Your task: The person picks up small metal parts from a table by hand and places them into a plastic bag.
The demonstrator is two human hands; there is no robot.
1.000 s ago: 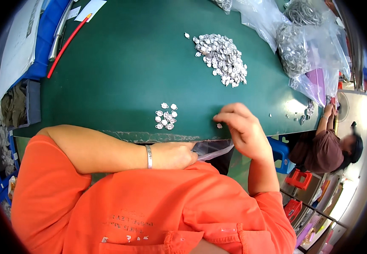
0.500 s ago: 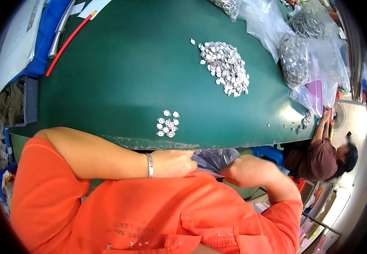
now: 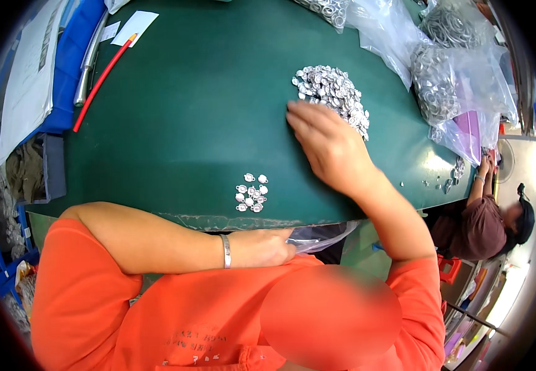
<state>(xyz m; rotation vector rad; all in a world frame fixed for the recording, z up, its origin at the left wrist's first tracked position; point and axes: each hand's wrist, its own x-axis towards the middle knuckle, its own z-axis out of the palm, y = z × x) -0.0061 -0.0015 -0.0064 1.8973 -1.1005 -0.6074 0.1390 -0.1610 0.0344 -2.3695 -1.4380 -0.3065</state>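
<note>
Below the near edge of the table, my left hand (image 3: 263, 248) is closed on a clear plastic bag (image 3: 322, 236), whose mouth spreads to the right of it. My right hand (image 3: 330, 145) reaches over the green table with its fingers stretched out, slightly blurred. It lies at the near left side of a heap of small silvery metal charms (image 3: 336, 89) and covers part of it. Closer to me, several loose charms (image 3: 252, 193) with little loops form a small group near the table edge.
Bags of metal rings (image 3: 435, 80) stand at the far right. A red pencil (image 3: 104, 83), a metal rod (image 3: 89, 62) and a white paper slip (image 3: 135, 28) lie at the far left, by a grey bin (image 3: 53, 167). Another person (image 3: 475, 226) works at the right.
My right hand has left the bag and moved up and forward to the charm heap. My left hand stays at the bag under the table edge.
</note>
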